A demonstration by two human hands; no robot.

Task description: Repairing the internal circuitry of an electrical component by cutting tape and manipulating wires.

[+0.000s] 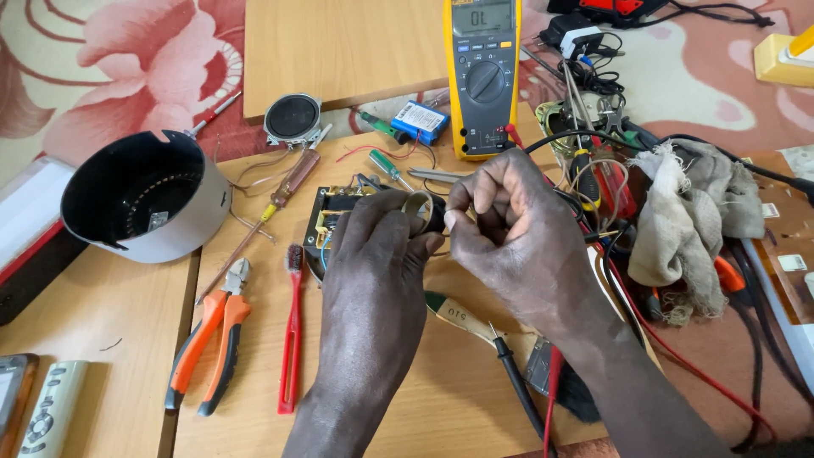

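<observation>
A: State the condition of the hands.

B: The left hand (373, 254) is closed around a small round metal-rimmed part (421, 208), held just above a dark circuit board with brass-coloured terminals (326, 222). The right hand (509, 225) is pinched shut, fingertips touching the same part from the right.

A: Items nearest the hands?

B: To the left, a red-handled brush (292, 331) lies beside orange-handled side cutters (212, 339). Below the hands lie a black probe lead (513, 373) and a red probe lead (551, 382). Above them, a yellow digital multimeter (482, 76) sits with its display lit, next to a small blue battery pack (419, 120).

A: Supporting surface and surroundings?

B: A pale wooden bench (110, 322) carries everything. At its left sits a grey cylindrical housing with a black interior (144, 199); a round black speaker driver (292, 119) lies above it. At the right, a frayed grey cloth (691, 212) rests among tangled wires. Beyond the bench, a pink floral carpet (127, 59) covers the floor.
</observation>
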